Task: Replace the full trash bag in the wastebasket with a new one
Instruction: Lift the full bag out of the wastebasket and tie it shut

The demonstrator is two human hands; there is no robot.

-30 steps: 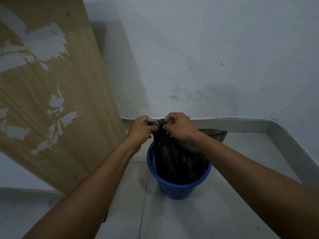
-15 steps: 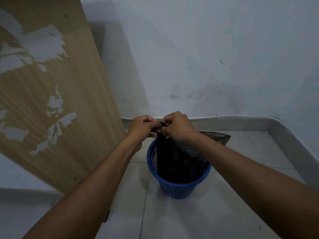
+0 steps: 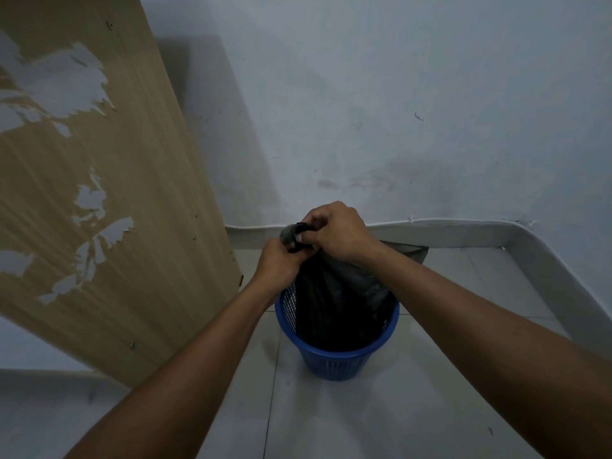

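A blue mesh wastebasket (image 3: 334, 361) stands on the tiled floor near the wall. A black trash bag (image 3: 337, 303) fills it and rises above the rim, gathered to a neck at the top. My left hand (image 3: 278, 265) grips the neck from below on the left. Above it, my right hand (image 3: 337, 231) pinches the twisted top ends of the bag. A grey bit of the bag's end (image 3: 288, 234) sticks out left of my right hand. What lies inside the bag is hidden.
A tall wooden panel (image 3: 109, 193) with peeled veneer leans close on the left of the basket. A white wall and a baseboard (image 3: 480, 231) run behind. A flat dark plastic sheet (image 3: 409, 253) lies behind my right wrist. Pale floor tiles (image 3: 347, 419) spread in front.
My right hand has moved up over the left, and the left has dropped lower on the neck. The bag's top ends are now twisted together between them.
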